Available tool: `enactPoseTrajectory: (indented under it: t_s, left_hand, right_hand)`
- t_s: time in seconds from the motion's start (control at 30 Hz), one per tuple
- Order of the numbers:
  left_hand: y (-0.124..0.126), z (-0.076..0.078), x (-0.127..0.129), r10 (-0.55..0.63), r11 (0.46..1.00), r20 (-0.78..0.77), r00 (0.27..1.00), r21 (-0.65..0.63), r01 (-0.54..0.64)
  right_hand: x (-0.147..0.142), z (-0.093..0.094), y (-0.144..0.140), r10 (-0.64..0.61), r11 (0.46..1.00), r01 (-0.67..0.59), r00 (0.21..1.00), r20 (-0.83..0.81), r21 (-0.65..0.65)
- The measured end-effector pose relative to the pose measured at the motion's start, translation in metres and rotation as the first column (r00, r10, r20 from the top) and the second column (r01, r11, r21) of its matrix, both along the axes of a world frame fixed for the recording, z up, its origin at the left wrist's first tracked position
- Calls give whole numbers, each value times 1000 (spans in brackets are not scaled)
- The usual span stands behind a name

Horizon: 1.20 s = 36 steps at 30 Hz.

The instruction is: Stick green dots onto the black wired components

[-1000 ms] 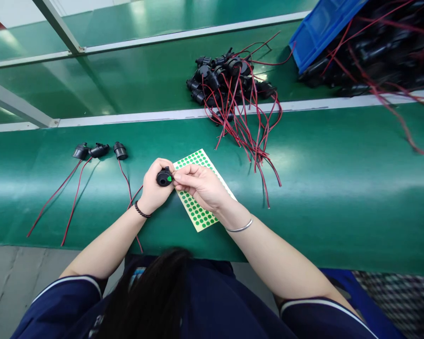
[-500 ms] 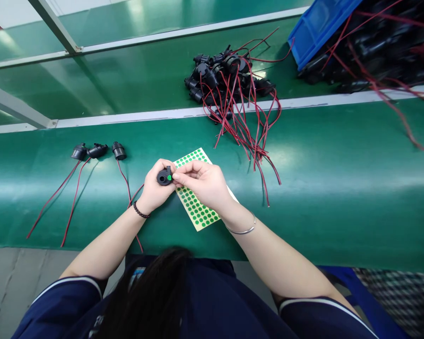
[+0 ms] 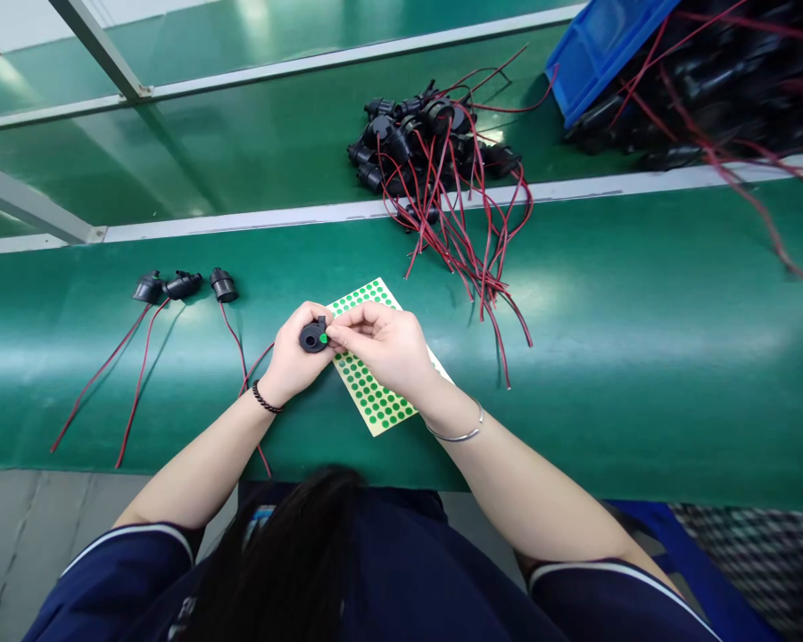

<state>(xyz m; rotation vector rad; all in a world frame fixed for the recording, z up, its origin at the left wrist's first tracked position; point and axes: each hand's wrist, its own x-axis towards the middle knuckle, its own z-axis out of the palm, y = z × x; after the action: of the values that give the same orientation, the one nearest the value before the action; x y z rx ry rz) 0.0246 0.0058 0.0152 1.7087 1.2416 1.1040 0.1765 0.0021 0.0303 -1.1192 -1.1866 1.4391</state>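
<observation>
Green belting covered the long bench [image 3: 642,339], with a pale rail running across it behind the work. At the near edge, the left hand [image 3: 291,357] was closed around a small black wired part [image 3: 313,336], holding it just above the belt beside the sheet of green dot stickers [image 3: 368,392]. The right hand [image 3: 384,343] met it there, thumb and forefinger pinched together at the part's face, where one green dot [image 3: 322,338] showed; whether the dot was fully stuck down or only being pressed could not be told from this height. The part's red lead [image 3: 251,370] trailed down past the left wrist.

As a judgement of progress: three like parts [image 3: 182,285] lay in a row at the left, their red leads stretched toward the bench edge, and looked set aside as finished, though no dots could be made out on them. A tangled heap of the same parts [image 3: 434,152] waited across the rail, and a blue bin [image 3: 602,49] at the far right spilled many more. The sheet was mostly full of dots. So the work appeared to be early, with one piece in hand, a few done and by far the larger share left.
</observation>
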Motion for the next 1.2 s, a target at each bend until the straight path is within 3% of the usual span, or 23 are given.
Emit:
enactPoseTrajectory:
  t_s: [0.23,0.57,0.8,1.2]
  left_hand:
    - [1,1,0,-3,997,41,999,-78,6]
    - [1,2,0,-8,999,-1,1000,-52,8]
    - [2,3,-1,1,996,11,1000,-90,0]
    - [1,1,1,27,989,48,998,-145,-20]
  right_hand:
    - [-2,0,1,1,999,-5,996,-90,-46]
    - [-1,0,0,-2,999,1,999,-39,-35]
    - [-2,-2,1,-6,999,3,996,-90,-38]
    - [-4,-3,-2,-51,997,49,997,49,53]
